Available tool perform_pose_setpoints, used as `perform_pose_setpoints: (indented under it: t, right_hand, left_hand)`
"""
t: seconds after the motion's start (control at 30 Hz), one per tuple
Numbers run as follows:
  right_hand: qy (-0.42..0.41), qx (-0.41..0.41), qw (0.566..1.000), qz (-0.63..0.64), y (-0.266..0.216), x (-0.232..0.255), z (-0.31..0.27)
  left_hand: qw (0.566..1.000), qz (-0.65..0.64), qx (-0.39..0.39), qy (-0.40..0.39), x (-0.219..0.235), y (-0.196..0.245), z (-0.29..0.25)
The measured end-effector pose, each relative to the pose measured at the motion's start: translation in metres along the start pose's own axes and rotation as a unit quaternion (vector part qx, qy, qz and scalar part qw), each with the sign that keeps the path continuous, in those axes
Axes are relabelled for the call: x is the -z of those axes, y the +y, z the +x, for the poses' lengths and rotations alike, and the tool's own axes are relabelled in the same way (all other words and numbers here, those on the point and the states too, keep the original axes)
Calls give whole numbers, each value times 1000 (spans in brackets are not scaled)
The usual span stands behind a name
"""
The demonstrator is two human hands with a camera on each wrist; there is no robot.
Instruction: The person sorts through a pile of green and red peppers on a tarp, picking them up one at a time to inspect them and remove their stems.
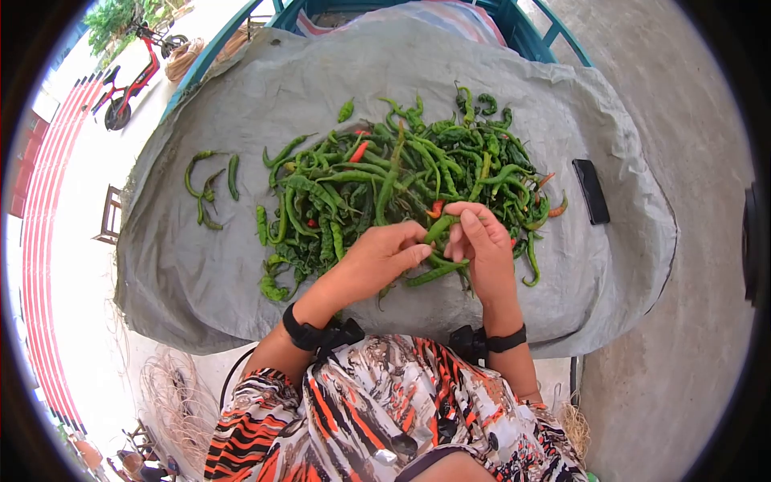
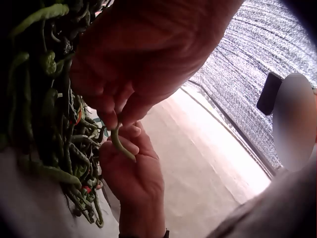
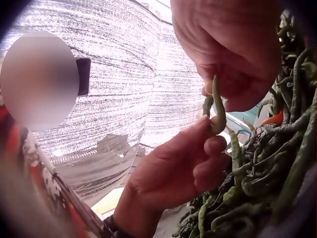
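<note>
A green chili pepper is held between both hands at the near edge of a large pepper pile. The left hand pinches its left end between thumb and fingers. From the right, the right hand pinches the same pepper. In the left wrist view, a thin curved green piece lies across the right hand, beneath the left hand's fingertips. The right wrist view has a curved pepper with its tip upward, between the left hand and the right hand.
A grey sheet lies under the pile. Several peppers sit apart at the left, and a black phone lies at the right. Behind are a teal cart frame and a red scooter.
</note>
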State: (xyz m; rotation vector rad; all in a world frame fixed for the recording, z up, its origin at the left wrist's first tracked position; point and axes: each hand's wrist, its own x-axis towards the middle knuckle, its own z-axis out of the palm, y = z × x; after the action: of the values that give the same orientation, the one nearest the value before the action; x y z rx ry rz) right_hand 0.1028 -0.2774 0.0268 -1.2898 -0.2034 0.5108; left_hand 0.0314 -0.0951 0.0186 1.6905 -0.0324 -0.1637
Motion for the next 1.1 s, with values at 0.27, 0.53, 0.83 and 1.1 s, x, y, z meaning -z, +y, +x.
perform_pose_setpoints:
  t: [0.27, 0.53, 0.83, 1.1]
  right_hand:
    - [98, 218, 968, 76, -29, 15, 20]
    - [30, 68, 997, -33, 1, 28, 12]
    - [-67, 41, 993, -94, 6, -1, 4]
    - [96, 156, 983, -3, -7, 16, 10]
  left_hand:
    - [907, 296, -102, 283, 9, 2, 16]
    - [877, 395, -34, 272, 3, -9, 32]
    - [890, 371, -148, 217, -12, 10, 14]
    - [800, 483, -187, 302, 20, 21, 20]
